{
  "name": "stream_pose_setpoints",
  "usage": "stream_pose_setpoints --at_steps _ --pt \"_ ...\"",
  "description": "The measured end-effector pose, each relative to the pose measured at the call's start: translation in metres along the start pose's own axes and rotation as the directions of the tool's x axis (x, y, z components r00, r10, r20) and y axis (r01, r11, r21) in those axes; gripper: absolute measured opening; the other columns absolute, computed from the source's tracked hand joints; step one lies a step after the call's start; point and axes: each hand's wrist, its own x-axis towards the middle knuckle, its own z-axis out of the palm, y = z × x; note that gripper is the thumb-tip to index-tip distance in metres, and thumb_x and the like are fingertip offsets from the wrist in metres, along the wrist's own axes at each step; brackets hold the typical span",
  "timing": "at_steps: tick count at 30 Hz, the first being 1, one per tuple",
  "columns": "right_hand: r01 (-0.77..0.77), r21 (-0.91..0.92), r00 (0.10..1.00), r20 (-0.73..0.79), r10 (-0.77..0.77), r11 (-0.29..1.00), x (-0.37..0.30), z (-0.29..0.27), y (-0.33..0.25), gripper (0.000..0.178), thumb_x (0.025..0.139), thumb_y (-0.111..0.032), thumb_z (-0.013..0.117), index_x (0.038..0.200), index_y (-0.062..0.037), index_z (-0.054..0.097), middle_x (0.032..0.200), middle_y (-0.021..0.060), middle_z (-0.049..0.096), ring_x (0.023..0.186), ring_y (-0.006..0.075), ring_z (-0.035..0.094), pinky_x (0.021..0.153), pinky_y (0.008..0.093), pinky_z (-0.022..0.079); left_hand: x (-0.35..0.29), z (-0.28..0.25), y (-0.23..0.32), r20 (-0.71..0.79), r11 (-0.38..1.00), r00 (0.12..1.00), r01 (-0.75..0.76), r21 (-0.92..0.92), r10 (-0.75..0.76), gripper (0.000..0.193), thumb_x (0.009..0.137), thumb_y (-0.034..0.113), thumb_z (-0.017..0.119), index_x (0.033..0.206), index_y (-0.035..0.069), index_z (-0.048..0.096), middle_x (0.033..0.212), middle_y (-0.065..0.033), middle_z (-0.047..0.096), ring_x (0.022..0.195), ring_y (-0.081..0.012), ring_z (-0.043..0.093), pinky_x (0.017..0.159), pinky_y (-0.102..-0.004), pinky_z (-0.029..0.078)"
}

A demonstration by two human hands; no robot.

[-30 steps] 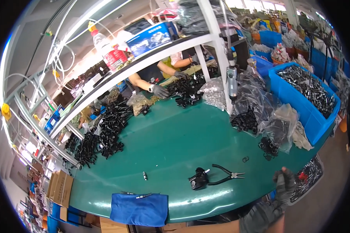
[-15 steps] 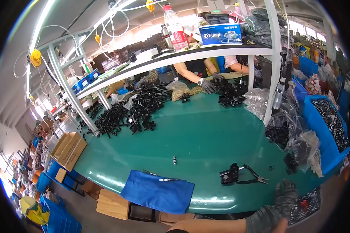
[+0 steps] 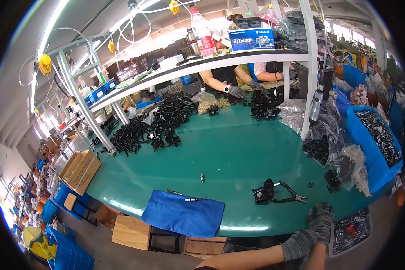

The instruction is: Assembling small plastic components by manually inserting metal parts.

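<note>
I see my gloved left hand (image 3: 309,237) and right hand (image 3: 321,217) overlapping at the near edge of the green bench (image 3: 238,157), toward its right end; I cannot tell how open either grip is or whether it holds anything. Beyond them, the black-handled pliers (image 3: 294,196) lie beside a black mechanical assembly (image 3: 263,193)

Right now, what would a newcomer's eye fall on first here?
Probably the big green table across the middle, with a blue cloth at its near edge. Next, the gloved hands close together at the lower right, below the pliers and a black part. At the far right, a blue bin heaped with metallic parts stands out too.
</note>
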Motion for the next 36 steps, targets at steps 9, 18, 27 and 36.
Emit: stream_pose_setpoints --at_steps 9,18,27,36 --pt "-0.037 0.060 0.992 -0.120 0.044 0.998 0.010 0.002 -0.018 0.031 0.074 -0.023 0.069 0.101 -0.0083 0.065 0.109 0.0196 0.060 0.103 0.0407 0.056 0.092 0.0531 0.043 -0.011 -0.025 -0.002 0.004 0.941 0.992 -0.121 -0.316 0.128 0.044 0.073 0.014 0.066 0.115 0.006 0.058 0.099 -0.0130 0.063 0.086 -0.0307 0.064 0.073 -0.0393 0.052" --pt "0.025 0.213 0.995 -0.102 -0.004 0.977 0.013 -0.017 -0.015 0.022 0.081 -0.017 0.065 0.099 -0.0053 0.063 0.099 0.0190 0.062 0.096 0.0394 0.058 0.086 0.0504 0.045 -0.001 -0.206 -0.008 -0.474 0.950 0.871 -0.246 -0.194 0.128 0.051 0.079 0.000 0.068 0.127 0.009 0.055 0.112 -0.0155 0.063 0.101 -0.0336 0.064 0.083 -0.0370 0.052" --pt "0.345 0.341 0.935 -0.041 -0.352 0.875 0.043 -0.032 -0.082 0.070 0.072 -0.029 0.076 0.134 -0.0083 0.049 0.128 0.0215 0.052 0.120 0.0426 0.047 0.103 0.0552 0.037 -0.004 -0.275 -0.089 -0.335 0.950 0.921 0.267 0.165 -0.201 0.082 0.071 0.035 0.081 0.139 0.008 0.045 0.137 -0.0253 0.045 0.125 -0.0432 0.046 0.104 -0.0501 0.040" --pt "0.532 0.279 0.813 0.095 -0.574 0.800 0.070 0.006 -0.090 0.088 0.067 -0.048 0.079 0.139 -0.0123 0.046 0.135 0.0191 0.049 0.123 0.0399 0.046 0.104 0.0547 0.036 0.032 -0.342 -0.170 -0.421 0.888 0.900 0.281 0.363 -0.113 0.068 0.076 0.029 0.076 0.134 0.006 0.048 0.131 -0.0223 0.052 0.120 -0.0426 0.050 0.104 -0.0481 0.040"
